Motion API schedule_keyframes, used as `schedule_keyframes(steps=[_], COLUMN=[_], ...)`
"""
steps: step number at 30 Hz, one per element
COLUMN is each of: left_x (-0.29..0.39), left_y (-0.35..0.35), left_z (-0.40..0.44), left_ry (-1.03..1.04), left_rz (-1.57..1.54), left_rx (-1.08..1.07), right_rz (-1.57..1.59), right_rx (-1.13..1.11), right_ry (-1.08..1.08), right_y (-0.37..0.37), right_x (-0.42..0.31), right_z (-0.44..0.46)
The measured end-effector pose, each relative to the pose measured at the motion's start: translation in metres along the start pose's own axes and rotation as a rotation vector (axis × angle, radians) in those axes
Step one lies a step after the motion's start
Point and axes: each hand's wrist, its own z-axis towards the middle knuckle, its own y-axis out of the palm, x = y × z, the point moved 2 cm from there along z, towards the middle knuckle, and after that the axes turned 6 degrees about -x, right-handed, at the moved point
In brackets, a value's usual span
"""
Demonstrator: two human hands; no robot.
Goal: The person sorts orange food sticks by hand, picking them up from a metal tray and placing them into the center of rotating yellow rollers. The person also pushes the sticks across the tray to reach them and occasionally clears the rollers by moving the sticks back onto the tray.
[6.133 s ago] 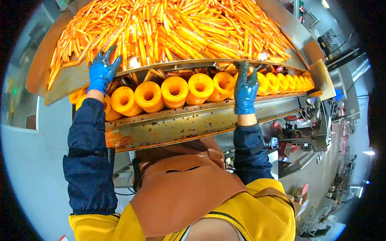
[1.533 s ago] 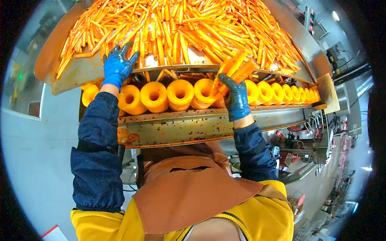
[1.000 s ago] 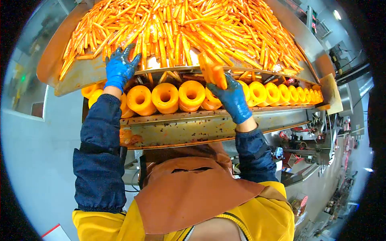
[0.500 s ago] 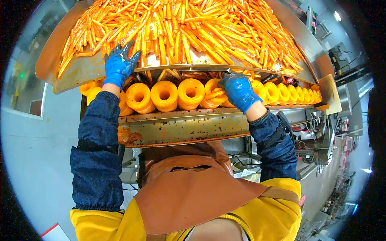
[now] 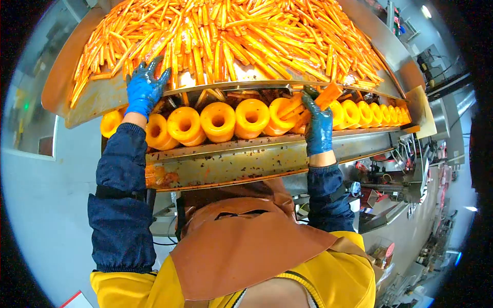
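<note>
Oily orange sticks, like strips of seasoned food, lie in a large heap (image 5: 246, 41) on a metal tray (image 5: 105, 97). My left hand (image 5: 145, 92), in a blue glove, rests at the tray's front edge with its fingers spread beside the nearest sticks. My right hand (image 5: 319, 126), gloved too, is closed around a small bundle of orange sticks (image 5: 326, 96). It is over the row of yellow funnel-like cups (image 5: 217, 121) below the tray. Other sticks (image 5: 291, 109) jut from the cup just left of that hand, whose fingers are partly hidden.
A metal trough (image 5: 231, 164), speckled with dark bits, runs along the front of the cups. A pale board (image 5: 423, 112) stands at the row's right end. Further off on the right is cluttered equipment (image 5: 395, 185). A brown apron (image 5: 246, 251) covers my front.
My right hand has turned upright, and a bundle of sticks now shows in its grip. My left hand stays spread at the tray edge. The cups have shifted slightly rightward in view.
</note>
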Motion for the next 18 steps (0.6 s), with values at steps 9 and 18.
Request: schedule_keyframes(steps=[9,18], left_x=[-0.001,-0.004], left_y=[0.004,0.006], left_z=[0.002,0.001], left_ry=[0.026,-0.010], left_rz=[0.026,-0.050], left_rx=[0.042,-0.031], right_rz=[-0.226,0.278], right_rx=[-0.041,-0.011], right_ry=[-0.017,-0.151], right_y=[-0.025,-0.008], right_x=[0.006,-0.009], right_z=[0.005,0.014])
